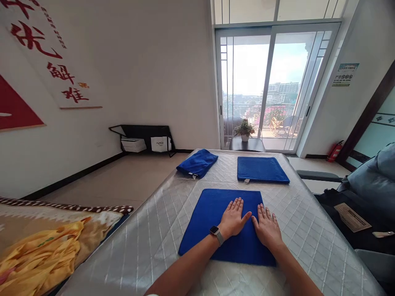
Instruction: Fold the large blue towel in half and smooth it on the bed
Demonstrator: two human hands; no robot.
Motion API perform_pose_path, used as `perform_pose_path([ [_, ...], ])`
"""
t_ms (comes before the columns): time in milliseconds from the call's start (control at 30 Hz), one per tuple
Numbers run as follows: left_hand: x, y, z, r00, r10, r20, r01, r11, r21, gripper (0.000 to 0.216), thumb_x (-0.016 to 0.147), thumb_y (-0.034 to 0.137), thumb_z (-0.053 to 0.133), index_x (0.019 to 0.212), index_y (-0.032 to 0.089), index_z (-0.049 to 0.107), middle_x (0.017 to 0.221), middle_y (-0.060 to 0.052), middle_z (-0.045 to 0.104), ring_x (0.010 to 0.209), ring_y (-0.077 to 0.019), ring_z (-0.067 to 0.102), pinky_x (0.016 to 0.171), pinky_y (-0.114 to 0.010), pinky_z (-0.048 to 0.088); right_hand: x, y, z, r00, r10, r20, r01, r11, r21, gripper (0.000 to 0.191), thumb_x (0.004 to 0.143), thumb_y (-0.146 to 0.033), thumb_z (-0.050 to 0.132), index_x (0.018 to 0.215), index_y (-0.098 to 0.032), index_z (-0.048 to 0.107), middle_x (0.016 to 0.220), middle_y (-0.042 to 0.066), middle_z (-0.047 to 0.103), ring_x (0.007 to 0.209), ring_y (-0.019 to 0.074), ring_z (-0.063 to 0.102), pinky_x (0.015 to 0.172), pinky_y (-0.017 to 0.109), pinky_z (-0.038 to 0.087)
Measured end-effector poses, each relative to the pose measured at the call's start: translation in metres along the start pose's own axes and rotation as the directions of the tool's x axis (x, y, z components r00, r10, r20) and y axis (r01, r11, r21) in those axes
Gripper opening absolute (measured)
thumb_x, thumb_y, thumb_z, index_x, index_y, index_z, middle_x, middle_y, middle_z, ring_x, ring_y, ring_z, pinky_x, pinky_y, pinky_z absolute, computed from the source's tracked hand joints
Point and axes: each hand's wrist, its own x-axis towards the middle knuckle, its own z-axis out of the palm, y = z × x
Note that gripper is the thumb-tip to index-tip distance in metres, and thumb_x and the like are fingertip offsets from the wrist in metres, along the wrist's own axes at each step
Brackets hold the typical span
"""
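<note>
Head view: we see near blue cloth (200, 230) lying flat on silver quilted cover (148, 238), around middle. Our left hand (233, 220) rests on it palm down, fingers stretched, grasping nothing. Our right hand (268, 226), also flat and without grip, lies across right edge of cloth. Far left: rumpled blue cloth (199, 163). Far right: squared blue cloth (262, 169). For good smoothing, we judge: press evenly with whole palms, stroke outward from middle, keep right edge straight, avoid dragging cloth across slippery-looking cover.
</note>
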Motion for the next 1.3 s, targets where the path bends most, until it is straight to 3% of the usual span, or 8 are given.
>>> perform_pose_path([
  [267, -0.038, -0.120, -0.022, 0.971, -0.234, -0.049, 0.238, 0.963, 0.129, 0.082, 0.099, 0.065, 0.010, 0.153, 0.007, 0.031, 0.159, -0.016, 0.030, 0.149, -0.0270, 0.024, 0.121, -0.047, 0.023, 0.003, 0.002, 0.005, 1.000, 0.018, 0.006, -0.018, 1.000, 0.026, 0.069, 0.100, -0.051, 0.018, 0.158, -0.014, 0.012, 0.165, 0.002, 0.010, 0.152, 0.0243, 0.007, 0.122, 0.048, 0.007],
  [400, -0.053, -0.156, -0.022, 0.953, -0.284, -0.103, 0.297, 0.943, 0.149, 0.084, 0.099, 0.064, 0.008, 0.153, 0.004, 0.031, 0.157, -0.020, 0.033, 0.147, -0.0290, 0.028, 0.119, -0.048, 0.027, 0.003, 0.002, 0.006, 1.000, 0.013, 0.001, -0.013, 1.000, 0.000, 0.070, 0.099, -0.052, 0.019, 0.158, -0.015, 0.012, 0.165, 0.001, 0.010, 0.152, 0.0239, 0.007, 0.122, 0.047, 0.007],
  [633, -0.055, -0.160, -0.021, 0.946, -0.293, -0.137, 0.310, 0.941, 0.133, 0.088, 0.098, 0.067, 0.009, 0.151, 0.001, 0.034, 0.155, -0.022, 0.035, 0.145, -0.0292, 0.032, 0.118, -0.045, 0.028, 0.002, 0.002, 0.007, 1.000, 0.013, -0.013, -0.013, 0.998, -0.059, 0.070, 0.099, -0.052, 0.019, 0.158, -0.015, 0.013, 0.165, 0.001, 0.011, 0.151, 0.0248, 0.011, 0.121, 0.048, 0.012],
  [767, -0.055, -0.162, -0.019, 0.949, -0.272, -0.158, 0.294, 0.945, 0.142, 0.087, 0.099, 0.065, 0.009, 0.150, 0.001, 0.035, 0.154, -0.022, 0.036, 0.145, -0.0300, 0.034, 0.118, -0.046, 0.029, 0.005, 0.005, 0.000, 0.999, 0.003, 0.041, 0.001, 0.996, -0.089, 0.066, 0.099, -0.048, 0.022, 0.158, -0.017, 0.020, 0.164, 0.002, 0.016, 0.150, 0.0270, 0.018, 0.119, 0.050, 0.020],
  [1033, -0.056, -0.160, -0.026, 0.948, -0.287, -0.141, 0.301, 0.948, 0.098, 0.086, 0.099, 0.064, 0.008, 0.150, 0.001, 0.035, 0.154, -0.022, 0.037, 0.144, -0.0296, 0.034, 0.118, -0.046, 0.029, 0.053, -0.005, -0.025, 0.999, -0.026, -0.021, 0.026, 0.999, -0.042, 0.065, 0.101, -0.048, 0.017, 0.158, -0.016, 0.020, 0.164, 0.004, 0.019, 0.151, 0.0228, 0.013, 0.120, 0.044, 0.016],
  [1300, -0.055, -0.164, -0.018, 0.947, -0.285, -0.147, 0.303, 0.945, 0.120, 0.084, 0.099, 0.065, 0.011, 0.151, 0.004, 0.035, 0.155, -0.020, 0.036, 0.145, -0.0283, 0.033, 0.118, -0.045, 0.028, 0.081, 0.003, 0.000, 0.996, 0.024, -0.088, -0.025, 1.000, -0.016, 0.064, 0.101, -0.043, 0.018, 0.158, -0.016, 0.017, 0.164, 0.003, 0.017, 0.151, 0.0197, 0.012, 0.122, 0.041, 0.008],
])
